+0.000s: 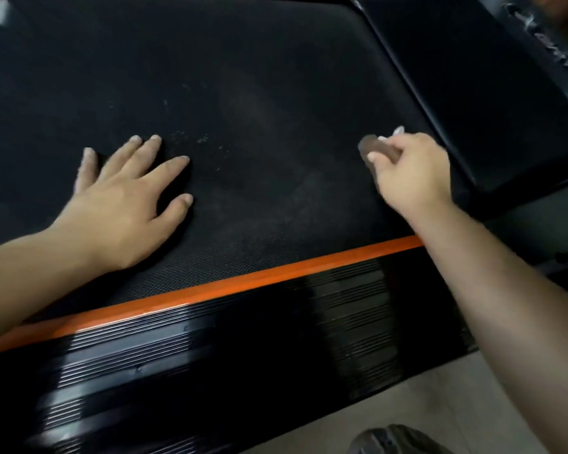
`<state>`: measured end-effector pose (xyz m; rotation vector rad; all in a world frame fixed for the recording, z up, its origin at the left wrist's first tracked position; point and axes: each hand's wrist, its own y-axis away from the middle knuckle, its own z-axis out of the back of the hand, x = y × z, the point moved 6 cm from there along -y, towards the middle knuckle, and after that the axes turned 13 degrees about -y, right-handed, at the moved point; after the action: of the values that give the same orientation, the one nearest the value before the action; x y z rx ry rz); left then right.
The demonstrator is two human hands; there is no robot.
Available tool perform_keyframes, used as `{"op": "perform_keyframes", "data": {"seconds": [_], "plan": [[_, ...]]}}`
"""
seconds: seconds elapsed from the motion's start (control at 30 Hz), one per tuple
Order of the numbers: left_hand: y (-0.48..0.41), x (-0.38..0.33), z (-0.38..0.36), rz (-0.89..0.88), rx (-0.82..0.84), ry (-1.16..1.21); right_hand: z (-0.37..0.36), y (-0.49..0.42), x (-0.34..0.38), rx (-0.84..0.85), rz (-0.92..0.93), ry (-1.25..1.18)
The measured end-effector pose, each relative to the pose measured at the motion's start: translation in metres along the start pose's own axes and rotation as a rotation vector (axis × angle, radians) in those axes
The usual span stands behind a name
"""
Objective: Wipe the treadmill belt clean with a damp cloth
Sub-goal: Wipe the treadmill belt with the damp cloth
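Black belt [243, 93], dusty centre — our left hand [125, 198] lies flat; right hand [410, 172], clenched on cloth [379, 149], should sweep there.

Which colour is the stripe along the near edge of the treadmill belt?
Orange stripe, head view.

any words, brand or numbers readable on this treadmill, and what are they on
Pale lettering on the black frame, top right corner: present, but too blurred to read.
belt, orange strip, ribbed side rail, cloth: no text visible.
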<state>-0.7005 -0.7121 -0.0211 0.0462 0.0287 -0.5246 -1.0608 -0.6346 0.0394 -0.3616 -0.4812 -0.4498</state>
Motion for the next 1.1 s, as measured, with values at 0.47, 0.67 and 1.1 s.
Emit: {"op": "perform_keyframes", "data": {"seconds": [0.47, 0.67, 1.1], "plan": [[0.033, 0.025, -0.011, 0.16, 0.022, -0.033, -0.015, 0.032, 0.025, 0.094, 0.081, -0.082], [0.034, 0.021, -0.006, 0.17, 0.031, -0.055, -0.052, 0.106, 0.107, 0.377, 0.389, -0.207], [0.036, 0.034, 0.002, 0.062, 0.01, 0.086, -0.074, 0.123, 0.156, 0.339, 0.27, -0.176]]}}
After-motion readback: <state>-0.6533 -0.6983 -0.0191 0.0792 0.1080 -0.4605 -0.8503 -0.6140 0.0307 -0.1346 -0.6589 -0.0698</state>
